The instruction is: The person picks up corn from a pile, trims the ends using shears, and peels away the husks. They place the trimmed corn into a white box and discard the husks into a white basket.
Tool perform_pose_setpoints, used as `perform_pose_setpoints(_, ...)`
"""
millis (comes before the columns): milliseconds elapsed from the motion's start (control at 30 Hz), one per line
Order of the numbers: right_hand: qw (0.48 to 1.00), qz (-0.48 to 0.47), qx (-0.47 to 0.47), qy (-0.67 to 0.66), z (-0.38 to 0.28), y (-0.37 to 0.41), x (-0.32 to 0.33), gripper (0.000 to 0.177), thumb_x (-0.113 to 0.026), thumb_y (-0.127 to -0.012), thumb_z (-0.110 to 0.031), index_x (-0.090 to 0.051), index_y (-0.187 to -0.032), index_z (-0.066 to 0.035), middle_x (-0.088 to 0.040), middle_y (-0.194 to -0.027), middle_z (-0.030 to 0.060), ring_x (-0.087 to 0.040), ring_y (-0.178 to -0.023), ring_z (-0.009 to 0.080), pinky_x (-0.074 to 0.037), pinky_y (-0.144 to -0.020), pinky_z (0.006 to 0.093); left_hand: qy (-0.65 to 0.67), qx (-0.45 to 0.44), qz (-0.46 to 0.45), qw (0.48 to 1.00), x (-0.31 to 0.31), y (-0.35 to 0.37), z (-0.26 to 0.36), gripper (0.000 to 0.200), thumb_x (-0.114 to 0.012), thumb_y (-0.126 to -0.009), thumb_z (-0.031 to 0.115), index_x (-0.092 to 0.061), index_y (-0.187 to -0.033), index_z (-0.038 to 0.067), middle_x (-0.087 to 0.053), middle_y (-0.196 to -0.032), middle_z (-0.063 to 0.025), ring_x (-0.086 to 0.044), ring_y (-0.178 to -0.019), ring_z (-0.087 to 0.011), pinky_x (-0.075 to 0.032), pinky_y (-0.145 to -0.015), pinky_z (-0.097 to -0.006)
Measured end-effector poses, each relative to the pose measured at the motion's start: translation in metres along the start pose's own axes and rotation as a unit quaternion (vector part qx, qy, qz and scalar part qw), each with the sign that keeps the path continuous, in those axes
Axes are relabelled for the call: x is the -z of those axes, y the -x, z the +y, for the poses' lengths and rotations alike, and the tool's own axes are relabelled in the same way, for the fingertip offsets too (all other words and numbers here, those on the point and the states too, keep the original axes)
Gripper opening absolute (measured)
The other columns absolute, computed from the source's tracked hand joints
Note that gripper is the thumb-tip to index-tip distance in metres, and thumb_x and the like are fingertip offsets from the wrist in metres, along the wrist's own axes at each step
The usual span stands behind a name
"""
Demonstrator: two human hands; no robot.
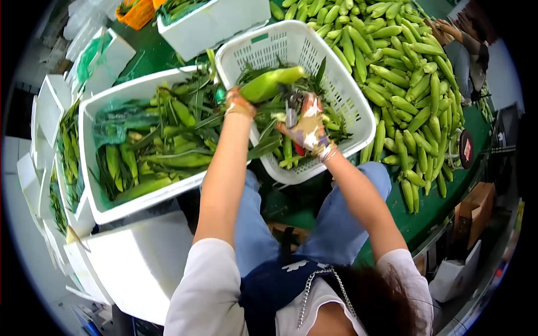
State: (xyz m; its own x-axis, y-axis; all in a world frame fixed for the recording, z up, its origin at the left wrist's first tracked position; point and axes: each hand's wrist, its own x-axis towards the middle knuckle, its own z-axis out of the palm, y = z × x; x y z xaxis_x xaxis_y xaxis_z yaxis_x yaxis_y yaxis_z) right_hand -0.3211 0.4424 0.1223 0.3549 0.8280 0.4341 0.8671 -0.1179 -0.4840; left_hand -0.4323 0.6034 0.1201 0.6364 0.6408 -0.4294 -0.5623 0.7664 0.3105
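Observation:
My left hand [239,104], in a stained glove, is closed around the lower part of a green ear of corn [272,83] in its husk. The ear points right, its paler end over the white plastic basket [367,126]. My right hand [310,129], in a patterned glove, grips pruning shears [291,108] with a bit of red handle showing under the palm. Their metal blades are right by the underside of the ear. Cut leaves and stalk pieces lie in the basket below both hands.
To the left, a white foam box [88,162] holds unhusked corn and green netting. A big heap of corn ears [412,95] covers the green floor at right, with another person's hands [445,31] beyond. More foam boxes [216,25] and an orange crate [136,14] stand behind.

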Motion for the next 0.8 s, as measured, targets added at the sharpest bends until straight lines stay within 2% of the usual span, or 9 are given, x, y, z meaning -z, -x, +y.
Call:
perform_pose_setpoints(100, 0.98, -0.072, -0.103, -0.153, -0.007, -0.003, -0.001, 0.075, -0.079, -0.059, -0.036, -0.043, -0.11, 0.004, -0.055, -0.098, 0.0209, -0.055, -0.092, 0.0316, -0.045, -0.081, 0.0376, 0.033, -0.039, -0.007, 0.999, 0.01, -0.003, -0.013, 0.044, -0.026, -0.094, 0.024, -0.047, -0.126, 0.002, -0.052, -0.125, -0.0173, -0.058, -0.105, -0.0319, -0.048, -0.091, -0.045)
perform_pose_setpoints(167, 0.948, -0.161, -0.204, -0.181, 0.002, -0.004, -0.004, 0.069, -0.077, -0.062, -0.035, -0.045, -0.108, 0.004, -0.06, -0.089, 0.0185, -0.06, -0.081, 0.0288, -0.048, -0.071, 0.0362, -0.028, -0.191, 0.165, 0.967, 0.013, -0.003, -0.018, 0.047, -0.023, -0.093, 0.03, -0.046, -0.124, 0.003, -0.054, -0.116, -0.0192, -0.057, -0.104, -0.0334, -0.047, -0.089, -0.0524)
perform_pose_setpoints(233, 0.917, -0.232, -0.289, -0.145, -0.002, -0.002, -0.001, 0.064, -0.074, -0.064, -0.035, -0.046, -0.105, 0.006, -0.061, -0.082, 0.018, -0.062, -0.078, 0.0287, -0.049, -0.068, 0.0362, -0.141, -0.199, 0.452, 0.858, 0.038, -0.021, -0.015, 0.033, -0.045, -0.089, 0.028, -0.048, -0.109, 0.003, -0.057, -0.104, -0.0176, -0.06, -0.088, -0.0293, -0.051, -0.078, -0.0428)
perform_pose_setpoints(300, 0.922, -0.25, -0.271, -0.116, 0.009, 0.006, -0.011, 0.062, -0.071, -0.065, -0.037, -0.047, -0.1, 0.008, -0.061, -0.078, 0.0212, -0.062, -0.076, 0.0333, -0.05, -0.067, 0.0392, -0.106, -0.224, 0.487, 0.838, 0.032, -0.022, -0.021, 0.037, -0.062, -0.081, 0.026, -0.043, -0.104, 0.003, -0.058, -0.098, -0.0176, -0.061, -0.081, -0.0274, -0.052, -0.071, -0.041)
perform_pose_setpoints(367, 0.947, -0.22, -0.214, -0.097, 0.015, 0.015, -0.009, 0.056, -0.068, -0.068, -0.035, -0.048, -0.096, 0.008, -0.06, -0.076, 0.0244, -0.061, -0.076, 0.0383, -0.049, -0.067, 0.041, 0.013, -0.261, 0.321, 0.91, 0.041, -0.016, -0.014, 0.045, -0.07, -0.074, 0.014, -0.042, -0.107, 0.003, -0.059, -0.098, -0.0166, -0.061, -0.074, -0.0278, -0.054, -0.063, -0.0454)
perform_pose_setpoints(433, 0.955, -0.218, -0.198, -0.03, 0.023, 0.015, 0.006, 0.047, -0.065, -0.07, -0.03, -0.05, -0.095, 0.006, -0.061, -0.076, 0.024, -0.062, -0.075, 0.0381, -0.05, -0.067, 0.0414, -0.03, -0.206, 0.411, 0.888, 0.043, -0.033, 0.007, 0.04, -0.072, -0.067, 0.006, -0.049, -0.098, -0.003, -0.059, -0.098, -0.0152, -0.059, -0.071, -0.0258, -0.053, -0.059, -0.0422)
perform_pose_setpoints(533, 0.934, -0.274, -0.231, 0.015, 0.072, 0.024, 0.014, 0.039, -0.065, -0.071, -0.028, -0.057, -0.095, 0.002, -0.062, -0.076, 0.0217, -0.063, -0.075, 0.0342, -0.051, -0.065, 0.0404, -0.14, -0.295, 0.292, 0.899, 0.022, -0.027, 0.055, 0.026, -0.067, -0.074, 0.008, -0.057, -0.095, -0.003, -0.059, -0.101, -0.0148, -0.058, -0.073, -0.0245, -0.052, -0.064, -0.0412)
perform_pose_setpoints(667, 0.857, -0.215, -0.249, -0.397, 0.067, 0.009, 0.061, 0.038, -0.067, -0.076, -0.032, -0.062, -0.096, -0.001, -0.062, -0.079, 0.012, -0.057, -0.062, 0.0198, -0.046, -0.054, 0.0292, -0.208, -0.21, 0.125, 0.947, 0.04, -0.012, 0.084, 0.034, -0.05, -0.089, 0.029, -0.054, -0.107, 0.002, -0.06, -0.102, -0.014, -0.059, -0.09, -0.0282, -0.05, -0.08, -0.0427)
perform_pose_setpoints(800, 0.851, -0.308, -0.27, -0.33, 0.026, -0.011, 0.068, 0.064, -0.074, -0.068, -0.047, -0.053, -0.103, 0.002, -0.064, -0.076, 0.0139, -0.062, -0.071, 0.0226, -0.049, -0.065, 0.0345, -0.308, -0.198, 0.038, 0.93, 0.001, -0.012, 0.029, 0.032, -0.05, -0.087, 0.031, -0.056, -0.096, 0.001, -0.058, -0.09, -0.012, -0.058, -0.081, -0.0247, -0.052, -0.073, -0.0385)
